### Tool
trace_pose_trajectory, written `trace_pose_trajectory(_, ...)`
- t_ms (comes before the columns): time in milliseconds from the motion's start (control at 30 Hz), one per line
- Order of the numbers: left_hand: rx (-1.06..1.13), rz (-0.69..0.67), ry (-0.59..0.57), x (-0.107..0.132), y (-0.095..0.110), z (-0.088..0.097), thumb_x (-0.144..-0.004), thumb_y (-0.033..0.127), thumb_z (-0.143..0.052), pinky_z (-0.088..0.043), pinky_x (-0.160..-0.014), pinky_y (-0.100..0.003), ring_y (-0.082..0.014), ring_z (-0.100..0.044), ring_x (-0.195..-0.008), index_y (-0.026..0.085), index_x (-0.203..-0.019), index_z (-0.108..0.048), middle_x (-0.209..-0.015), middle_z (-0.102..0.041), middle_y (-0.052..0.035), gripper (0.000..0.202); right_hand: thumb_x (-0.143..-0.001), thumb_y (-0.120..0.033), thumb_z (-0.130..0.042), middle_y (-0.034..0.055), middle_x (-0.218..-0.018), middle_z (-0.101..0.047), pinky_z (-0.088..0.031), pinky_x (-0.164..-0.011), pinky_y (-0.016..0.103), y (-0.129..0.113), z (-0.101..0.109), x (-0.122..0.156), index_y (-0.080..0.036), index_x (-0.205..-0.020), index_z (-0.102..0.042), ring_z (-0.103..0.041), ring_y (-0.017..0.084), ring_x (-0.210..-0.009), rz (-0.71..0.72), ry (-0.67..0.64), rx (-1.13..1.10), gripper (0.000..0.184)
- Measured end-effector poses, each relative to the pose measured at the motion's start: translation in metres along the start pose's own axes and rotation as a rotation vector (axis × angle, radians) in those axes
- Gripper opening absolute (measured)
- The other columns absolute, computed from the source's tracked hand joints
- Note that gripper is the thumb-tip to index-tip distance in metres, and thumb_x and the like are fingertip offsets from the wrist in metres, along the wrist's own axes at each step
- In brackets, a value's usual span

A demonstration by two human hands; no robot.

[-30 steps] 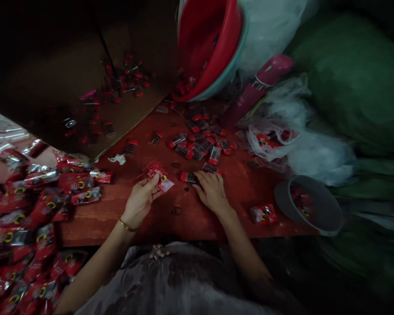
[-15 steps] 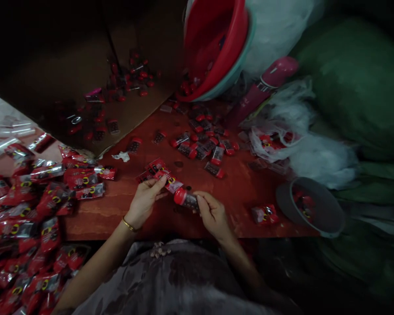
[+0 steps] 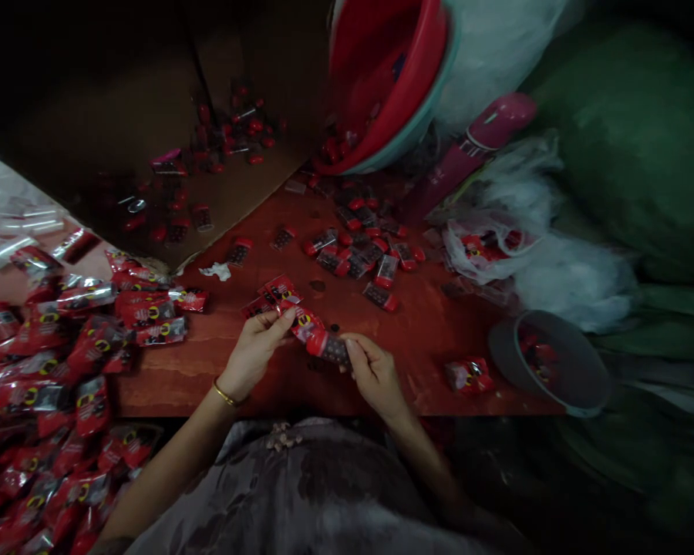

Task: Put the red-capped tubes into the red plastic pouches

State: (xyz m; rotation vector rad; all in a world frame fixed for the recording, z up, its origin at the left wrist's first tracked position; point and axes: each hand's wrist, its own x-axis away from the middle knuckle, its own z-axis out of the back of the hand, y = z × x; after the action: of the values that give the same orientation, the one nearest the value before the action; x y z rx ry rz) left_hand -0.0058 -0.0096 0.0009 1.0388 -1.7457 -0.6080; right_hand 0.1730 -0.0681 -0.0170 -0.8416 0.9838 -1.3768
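My left hand (image 3: 257,351), with a gold bangle at the wrist, pinches a small red printed plastic packet (image 3: 304,324). Between finger and thumb of my right hand (image 3: 375,374) is a small clear container (image 3: 336,352) with a red cap and dark dots. Its capped end points left and meets the packet's right end; I cannot tell how far inside it sits. More flat red packets (image 3: 281,288) lie on the table just beyond my left hand. Several similar red-capped containers (image 3: 355,258) lie loose farther back.
Filled red packets (image 3: 46,385) are heaped at the left. A cardboard box (image 3: 277,173) with loose containers stands back left, beside a tilted red basin (image 3: 433,54). At the right are a pink flask (image 3: 468,150), plastic bags (image 3: 572,277) and a grey bowl (image 3: 578,385).
The container has moved slightly left against the packet, and its red cap now shows less, overlapped by the packet. Both hands stay nearly in place; the view has shifted slightly.
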Motion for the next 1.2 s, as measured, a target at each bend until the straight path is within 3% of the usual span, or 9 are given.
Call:
trace_pose_trajectory(133, -0.012, -0.093, -0.029, -0.001, -0.007, 0.0, -0.057, 0.046, -0.08, -0.049, -0.066, -0.024, -0.0123, -0.06, -0.065, 0.014, -0.078, -0.073, -0.074, -0.071, -0.0037, 0.039, -0.09, -0.041, -0.041, -0.0032, -0.049, -0.055, -0.037, -0.04, 0.021, 0.002, -0.003, -0.001, -0.016, -0.086, -0.062, -0.049, 0.011, -0.04, -0.146, 0.004, -0.12, 0.033)
trace_pose_trajectory(300, -0.07, -0.19, -0.019, 0.001, -0.016, -0.005, -0.057, 0.037, -0.081, -0.047, -0.07, -0.025, -0.0118, -0.058, -0.066, 0.015, -0.076, -0.072, -0.073, -0.07, -0.0014, 0.031, -0.09, -0.041, -0.041, -0.0028, -0.051, -0.056, -0.041, -0.044, 0.021, 0.001, -0.007, -0.002, -0.016, -0.086, -0.062, -0.052, 0.011, -0.044, -0.121, 0.032, -0.096, 0.032)
trace_pose_trajectory(467, -0.015, -0.113, 0.019, 0.001, -0.024, -0.011, -0.046, 0.035, -0.086, -0.047, -0.065, -0.024, -0.0105, -0.056, -0.06, 0.014, -0.07, -0.07, -0.067, -0.068, -0.0003, 0.036, -0.092, -0.037, -0.039, -0.0012, -0.059, -0.061, -0.044, -0.047, 0.021, 0.004, -0.018, -0.002, -0.017, -0.092, -0.062, -0.054, 0.011, -0.045, -0.054, 0.114, 0.016, 0.03)
trace_pose_trajectory(567, 0.058, -0.077, 0.033, -0.001, -0.029, -0.014, -0.048, 0.037, -0.085, -0.045, -0.061, -0.022, -0.0085, -0.053, -0.055, 0.013, -0.067, -0.068, -0.062, -0.065, 0.0008, 0.035, -0.093, -0.035, -0.039, -0.0007, -0.06, -0.063, -0.047, -0.051, 0.023, 0.007, -0.026, -0.002, -0.018, -0.095, -0.062, -0.056, 0.012, -0.047, -0.004, 0.187, 0.085, 0.028)
trace_pose_trajectory(700, 0.127, -0.074, 0.055, -0.004, -0.034, -0.018, -0.05, 0.04, -0.084, -0.04, -0.052, -0.019, -0.0049, -0.044, -0.047, 0.013, -0.057, -0.061, -0.05, -0.055, 0.0048, 0.036, -0.094, -0.036, -0.038, -0.0009, -0.057, -0.062, -0.047, -0.051, 0.023, 0.007, -0.033, -0.002, -0.019, -0.098, -0.061, -0.058, 0.013, -0.049, 0.003, 0.148, 0.091, 0.029)
trace_pose_trajectory(767, 0.151, -0.068, 0.068, -0.006, -0.036, -0.02, -0.049, 0.04, -0.084, -0.041, -0.054, -0.019, -0.0058, -0.047, -0.05, 0.013, -0.061, -0.062, -0.054, -0.058, 0.0039, 0.037, -0.094, -0.036, -0.038, -0.0012, -0.056, -0.061, -0.045, -0.049, 0.023, 0.005, -0.034, -0.002, -0.019, -0.098, -0.061, -0.058, 0.013, -0.049, -0.005, 0.129, 0.102, 0.029)
trace_pose_trajectory(900, 0.128, -0.059, -0.013, -0.008, -0.039, -0.02, -0.055, 0.042, -0.081, -0.044, -0.058, -0.021, -0.0088, -0.054, -0.058, 0.014, -0.071, -0.066, -0.066, -0.064, 0.0007, 0.036, -0.094, -0.035, -0.038, -0.0017, -0.056, -0.06, -0.044, -0.049, 0.022, 0.003, -0.038, -0.004, -0.019, -0.095, -0.061, -0.055, 0.011, -0.045, -0.024, 0.185, 0.089, 0.029)
trace_pose_trajectory(1100, 0.13, -0.094, -0.071, -0.006, -0.034, -0.019, -0.064, 0.046, -0.075, -0.04, -0.05, -0.02, -0.0068, -0.048, -0.049, 0.014, -0.07, -0.065, -0.059, -0.06, 0.0015, 0.034, -0.094, -0.034, -0.039, -0.0063, -0.052, -0.054, -0.043, -0.048, 0.019, 0.007, -0.048, -0.001, -0.018, -0.098, -0.058, -0.051, 0.008, -0.041, -0.034, 0.137, -0.078, 0.024)
trace_pose_trajectory(1200, 0.069, -0.095, -0.114, -0.005, -0.037, -0.019, -0.064, 0.045, -0.075, -0.038, -0.045, -0.02, -0.0071, -0.049, -0.045, 0.015, -0.067, -0.062, -0.056, -0.057, 0.0026, 0.034, -0.093, -0.036, -0.04, -0.0064, -0.052, -0.053, -0.043, -0.047, 0.019, 0.005, -0.051, -0.002, -0.018, -0.093, -0.056, -0.049, 0.008, -0.04, -0.082, 0.181, -0.156, 0.024)
